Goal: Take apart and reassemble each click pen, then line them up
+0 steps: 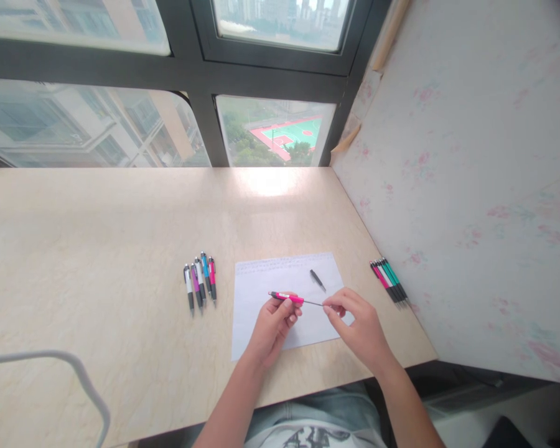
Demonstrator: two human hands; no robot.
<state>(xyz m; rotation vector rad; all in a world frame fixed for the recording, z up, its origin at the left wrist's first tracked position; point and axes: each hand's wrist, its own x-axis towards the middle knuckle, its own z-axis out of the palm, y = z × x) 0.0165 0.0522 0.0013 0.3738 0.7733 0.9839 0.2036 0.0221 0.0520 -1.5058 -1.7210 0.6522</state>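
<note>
My left hand [276, 323] is closed round a pink pen barrel [287, 298] with a dark clip end pointing left. From the barrel's right end sticks a thin dark ink refill [312, 303]. My right hand [358, 320] pinches the far tip of that refill between thumb and fingers. Both hands are over a white sheet of paper [266, 279] with rows of handwriting along its top. On the sheet, just beyond my right hand, lies a loose black pen grip section [317, 280], apart from the barrel.
Left of the paper lies a group of several pens [200, 283] in white, purple, blue and pink. A row of pink, white and green pens [389, 283] lies by the flowered wall [471, 186]. A grey cable [70, 359] curves over the table's [121, 249] front left.
</note>
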